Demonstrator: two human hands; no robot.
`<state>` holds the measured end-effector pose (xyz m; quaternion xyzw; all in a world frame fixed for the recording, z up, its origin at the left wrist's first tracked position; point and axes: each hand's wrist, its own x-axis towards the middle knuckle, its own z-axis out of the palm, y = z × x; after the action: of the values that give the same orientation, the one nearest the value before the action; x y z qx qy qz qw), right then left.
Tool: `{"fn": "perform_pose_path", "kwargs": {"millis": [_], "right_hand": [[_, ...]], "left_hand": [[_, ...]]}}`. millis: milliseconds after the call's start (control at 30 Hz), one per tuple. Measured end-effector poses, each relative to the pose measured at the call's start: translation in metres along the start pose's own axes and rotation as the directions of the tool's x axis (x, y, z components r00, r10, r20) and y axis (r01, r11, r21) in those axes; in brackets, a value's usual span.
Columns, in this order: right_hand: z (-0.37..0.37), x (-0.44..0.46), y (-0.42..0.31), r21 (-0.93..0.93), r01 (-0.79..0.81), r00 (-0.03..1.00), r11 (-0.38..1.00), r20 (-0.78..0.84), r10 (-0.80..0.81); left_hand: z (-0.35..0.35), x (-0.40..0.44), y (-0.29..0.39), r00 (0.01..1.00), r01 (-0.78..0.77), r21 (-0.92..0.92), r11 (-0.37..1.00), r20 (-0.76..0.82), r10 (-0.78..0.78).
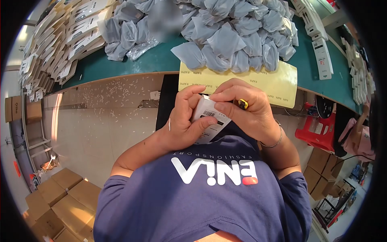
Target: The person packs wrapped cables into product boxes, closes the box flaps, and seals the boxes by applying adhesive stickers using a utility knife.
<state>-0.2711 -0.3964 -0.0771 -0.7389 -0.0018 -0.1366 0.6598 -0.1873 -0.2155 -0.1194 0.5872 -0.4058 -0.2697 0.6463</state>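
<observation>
A small white box [210, 114] with a barcode and black print is held close to my chest, below the table edge. My left hand [188, 117] is wrapped round its left side, the thumb lying across its face. At the box's upper end, my right hand [244, 103] pinches the top flap between thumb and fingers. A small yellow and black object [242, 104] sits against the fingers of my right hand; its exact kind is too small to tell. Yellow sheet [288, 78] with printed lettering lies beyond my hands at the table's front edge.
Many grey plastic-wrapped bundles [226, 40] are heaped on the green table [96, 64]. Stacks of white boxes [86, 28] stand at the left, more boxes [321, 56] at the right. A red stool [316, 131] and cartons [72, 201] are on the floor. Part of another person [358, 135] shows at far right.
</observation>
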Motion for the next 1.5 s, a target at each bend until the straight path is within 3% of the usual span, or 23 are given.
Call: {"fn": "perform_pose_path", "kwargs": {"millis": [233,400,533,700,900,967,1033,1100,1133,1200,1233,1267,1367,1500], "right_hand": [[-0.005,-0.005,0.0,-0.035,0.004,0.999,0.999,0.036,-0.002],[-0.004,-0.01,-0.006,-0.194,0.121,0.992,0.973,0.062,-0.111],[-0.01,-0.014,0.001,-0.024,-0.037,0.997,0.999,0.072,0.039],[-0.001,-0.021,-0.001,-0.125,0.094,0.995,0.988,0.052,-0.089],[-0.001,-0.036,0.012,0.012,0.04,0.997,0.999,0.06,-0.041],[-0.011,-0.039,0.011,0.02,0.043,0.997,0.999,0.07,-0.045],[-0.037,-0.04,-0.009,-0.03,-0.237,0.961,0.971,0.142,0.239],[-0.055,-0.04,-0.01,0.236,-0.298,0.944,0.925,-0.072,0.323],[-0.058,-0.038,-0.012,0.196,-0.25,0.93,0.948,-0.224,0.291],[-0.069,-0.042,-0.001,-0.184,-0.313,0.912,0.932,-0.33,0.241],[-0.072,-0.038,0.002,-0.186,-0.31,0.913,0.932,-0.332,0.237],[-0.076,-0.034,0.005,-0.344,-0.258,0.929,0.903,-0.346,0.133],[-0.086,-0.025,0.011,-0.75,-0.11,0.944,0.652,-0.285,-0.168],[-0.084,-0.026,0.013,-0.73,-0.177,0.948,0.66,-0.306,-0.084]], "left_hand": [[-0.003,0.0,0.0,1.0,-0.011,0.094,0.996,0.014,0.01],[-0.004,0.002,0.005,0.995,-0.098,0.154,0.983,0.022,0.096],[-0.002,0.003,0.005,0.99,-0.141,0.187,0.972,0.043,0.135],[-0.004,-0.003,0.005,0.998,-0.006,0.153,0.988,0.061,-0.004],[0.0,0.001,-0.003,0.996,-0.084,0.1,0.991,0.037,0.081],[0.001,0.005,0.003,0.997,-0.074,0.16,0.984,0.035,0.069],[0.001,0.009,0.008,0.998,-0.058,0.223,0.973,0.032,0.052],[0.002,0.011,0.008,0.998,-0.051,0.214,0.976,0.046,0.042],[0.002,0.014,0.007,0.997,-0.051,0.204,0.978,0.06,0.039],[0.001,0.025,0.006,0.994,-0.064,0.182,0.981,0.097,0.046],[0.001,0.032,0.006,0.994,-0.068,0.182,0.981,0.099,0.05],[0.002,0.039,0.008,0.989,-0.101,0.238,0.966,0.126,0.073],[0.007,0.055,0.011,0.969,-0.203,0.392,0.897,0.214,0.126],[0.016,0.062,0.007,0.972,-0.088,0.301,0.95,0.235,0.015]]}}
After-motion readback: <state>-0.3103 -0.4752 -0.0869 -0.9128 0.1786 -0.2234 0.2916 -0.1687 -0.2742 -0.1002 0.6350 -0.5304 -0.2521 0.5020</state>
